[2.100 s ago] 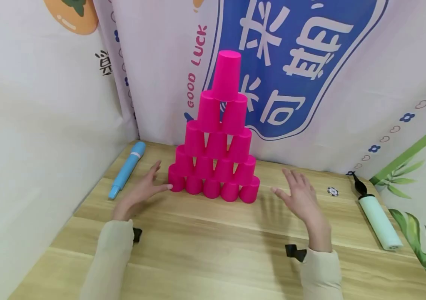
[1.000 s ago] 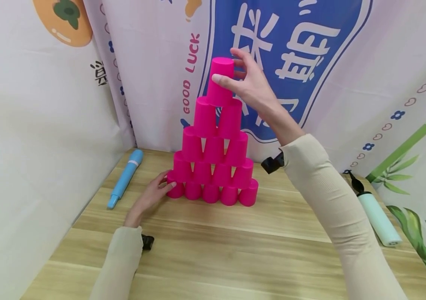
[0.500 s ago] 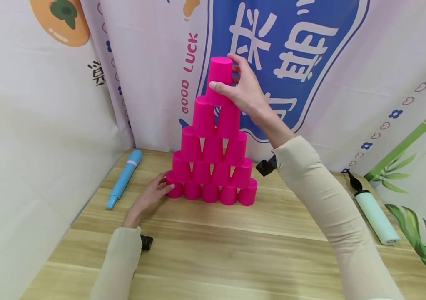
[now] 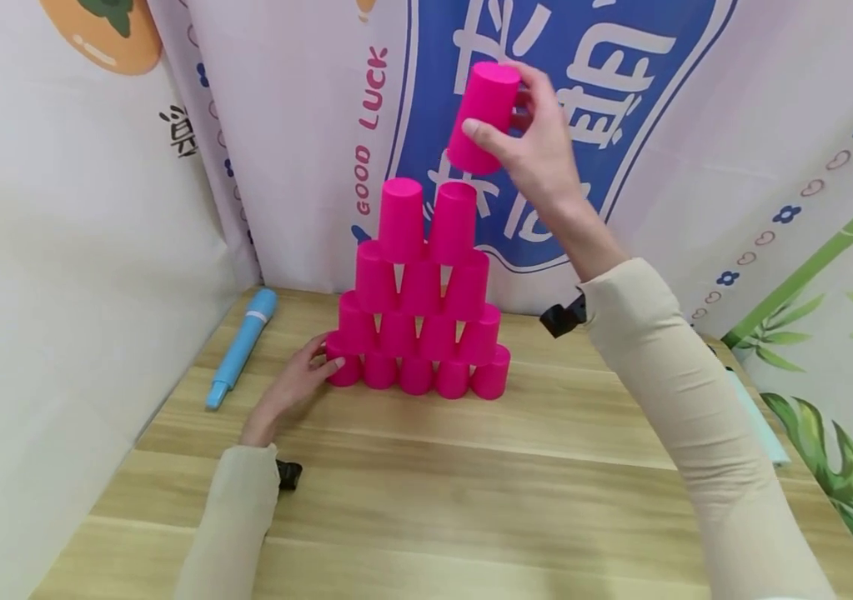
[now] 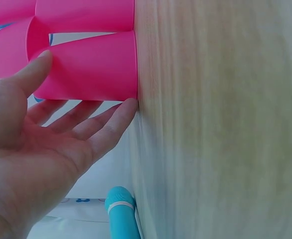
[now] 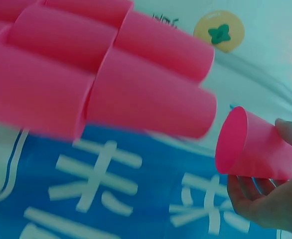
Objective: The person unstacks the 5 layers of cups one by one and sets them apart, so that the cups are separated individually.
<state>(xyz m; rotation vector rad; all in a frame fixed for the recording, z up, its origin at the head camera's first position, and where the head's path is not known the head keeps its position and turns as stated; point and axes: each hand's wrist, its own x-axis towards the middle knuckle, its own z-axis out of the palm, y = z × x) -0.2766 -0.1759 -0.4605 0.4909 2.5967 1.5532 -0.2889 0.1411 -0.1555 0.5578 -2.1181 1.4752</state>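
Note:
Pink plastic cups stand upside down in a pyramid (image 4: pixel 422 287) on the wooden table, two of them forming its top row. Above that row, my right hand (image 4: pixel 546 146) grips a single pink cup (image 4: pixel 488 112), slightly tilted, thumb on the near side and fingers behind. The right wrist view shows this cup's open mouth (image 6: pixel 231 142) facing the stack. Low on the left, my left hand (image 4: pixel 294 387) holds the bottom row's end cup (image 5: pixel 93 69), thumb on its front and fingers along its outer side.
A light-blue stick-shaped thing (image 4: pixel 243 348) lies left of the pyramid. At the right edge, a pale green cylinder (image 4: pixel 760 417) is partly hidden by my right sleeve. A printed cloth (image 4: pixel 298 150) hangs close behind the cups.
My right hand reached the top cup, gripped it, and lifted it up and to the right off the pyramid. My left hand moved in to the bottom-left cup and stays there.

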